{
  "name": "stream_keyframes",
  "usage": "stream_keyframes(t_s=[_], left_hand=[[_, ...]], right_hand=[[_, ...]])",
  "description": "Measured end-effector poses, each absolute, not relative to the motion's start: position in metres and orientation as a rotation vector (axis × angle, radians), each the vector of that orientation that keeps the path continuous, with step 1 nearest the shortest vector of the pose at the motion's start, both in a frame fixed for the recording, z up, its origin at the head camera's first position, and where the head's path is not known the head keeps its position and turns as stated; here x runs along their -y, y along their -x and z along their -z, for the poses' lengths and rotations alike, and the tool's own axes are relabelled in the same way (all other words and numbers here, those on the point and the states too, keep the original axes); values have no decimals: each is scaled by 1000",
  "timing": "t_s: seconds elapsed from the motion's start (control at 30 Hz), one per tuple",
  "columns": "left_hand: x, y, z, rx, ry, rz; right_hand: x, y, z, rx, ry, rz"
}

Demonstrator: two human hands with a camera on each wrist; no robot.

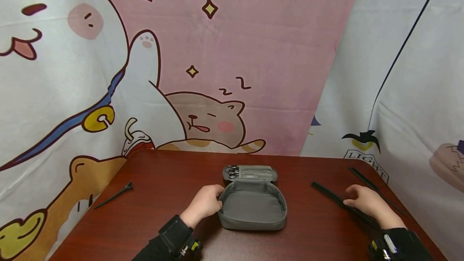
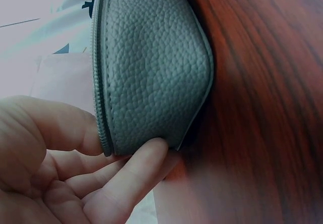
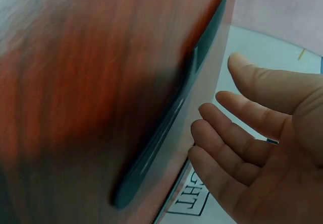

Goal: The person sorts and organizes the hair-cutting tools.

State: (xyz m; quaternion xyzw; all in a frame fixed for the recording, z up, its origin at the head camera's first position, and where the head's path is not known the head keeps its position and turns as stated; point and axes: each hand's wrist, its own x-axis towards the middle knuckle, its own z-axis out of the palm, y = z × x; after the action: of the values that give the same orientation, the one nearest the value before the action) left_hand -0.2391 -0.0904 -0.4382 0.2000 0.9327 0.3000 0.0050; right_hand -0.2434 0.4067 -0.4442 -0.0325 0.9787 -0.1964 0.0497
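A grey zip case lies open on the table, its lid folded back and its main compartment bare. Silver finger rings, apparently of scissors, show in the lid. My left hand grips the case's left side; in the left wrist view the thumb presses its pebbled wall and a finger meets the zip edge. On the right, my right hand hovers over a long narrow black tool, its fingers loosely bent, apart from it and holding nothing. The tool's kind is unclear.
Beyond the right hand lies a second thin black tool with a slender tail. A small black clip-like piece rests near the left edge of the brown table. A printed cloth hangs behind.
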Motion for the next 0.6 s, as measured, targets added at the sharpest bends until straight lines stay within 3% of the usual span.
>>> stream_keyframes(t_s=[0.6], left_hand=[[91,240,437,-2932,-627,-942]], right_hand=[[-419,231,451,-2884,-3,522]])
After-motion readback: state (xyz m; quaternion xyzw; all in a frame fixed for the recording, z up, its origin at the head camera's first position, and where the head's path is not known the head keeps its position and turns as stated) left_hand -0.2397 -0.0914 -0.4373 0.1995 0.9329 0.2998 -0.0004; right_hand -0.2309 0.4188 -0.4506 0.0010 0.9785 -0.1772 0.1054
